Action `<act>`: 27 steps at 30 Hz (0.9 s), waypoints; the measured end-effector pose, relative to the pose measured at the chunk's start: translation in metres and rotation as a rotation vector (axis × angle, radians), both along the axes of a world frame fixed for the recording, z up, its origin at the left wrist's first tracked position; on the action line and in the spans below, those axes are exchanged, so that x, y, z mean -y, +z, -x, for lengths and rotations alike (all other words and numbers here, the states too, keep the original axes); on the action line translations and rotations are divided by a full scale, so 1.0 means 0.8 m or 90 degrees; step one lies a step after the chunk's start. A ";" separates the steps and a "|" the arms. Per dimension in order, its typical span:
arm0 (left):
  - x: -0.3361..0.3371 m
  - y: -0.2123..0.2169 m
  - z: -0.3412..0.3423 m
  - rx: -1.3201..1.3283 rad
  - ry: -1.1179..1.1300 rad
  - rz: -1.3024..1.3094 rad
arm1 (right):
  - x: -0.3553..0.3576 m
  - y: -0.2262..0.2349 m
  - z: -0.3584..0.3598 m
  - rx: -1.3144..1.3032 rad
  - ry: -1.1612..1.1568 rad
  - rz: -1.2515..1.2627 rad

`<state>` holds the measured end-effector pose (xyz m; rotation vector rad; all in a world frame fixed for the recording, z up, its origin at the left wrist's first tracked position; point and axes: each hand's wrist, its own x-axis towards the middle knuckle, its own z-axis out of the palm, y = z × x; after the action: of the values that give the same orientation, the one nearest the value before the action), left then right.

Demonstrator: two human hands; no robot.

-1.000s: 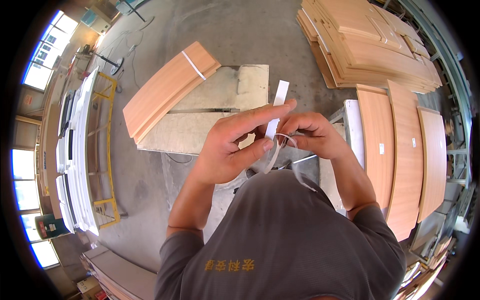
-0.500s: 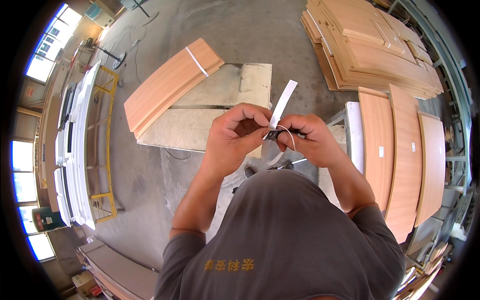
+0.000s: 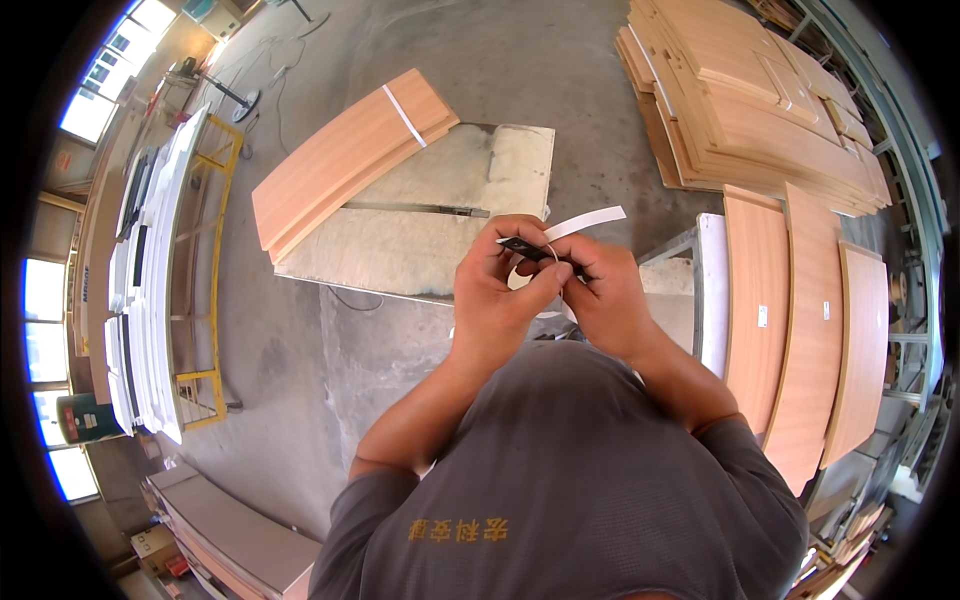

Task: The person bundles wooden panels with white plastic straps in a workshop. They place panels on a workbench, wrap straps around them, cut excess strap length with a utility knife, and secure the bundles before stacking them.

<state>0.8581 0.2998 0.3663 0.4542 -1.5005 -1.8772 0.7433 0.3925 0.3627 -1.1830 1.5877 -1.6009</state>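
Workshop floor, grey concrete (image 3: 290, 340). On it: one low, pale, stained rectangular platform (image 3: 400, 258); across its far left corner, flat light-brown wood-grain panels (image 3: 345, 165), bound by a white band (image 3: 405, 115). In view over the platform's near right corner: one small black flat object (image 3: 522, 248), pinched by left hand (image 3: 505, 290) and right hand (image 3: 602, 285), fingers bent, right grip partly hidden. One narrow white flexible strip (image 3: 592, 219), projecting between them toward upper right.
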 end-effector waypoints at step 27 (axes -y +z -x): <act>0.022 0.009 -0.011 0.185 0.143 0.418 | 0.008 0.016 0.012 0.140 0.028 -0.102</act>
<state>0.8669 0.2824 0.3737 0.5611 -2.0440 -1.0869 0.7334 0.3863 0.3755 -0.9183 1.5053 -1.4897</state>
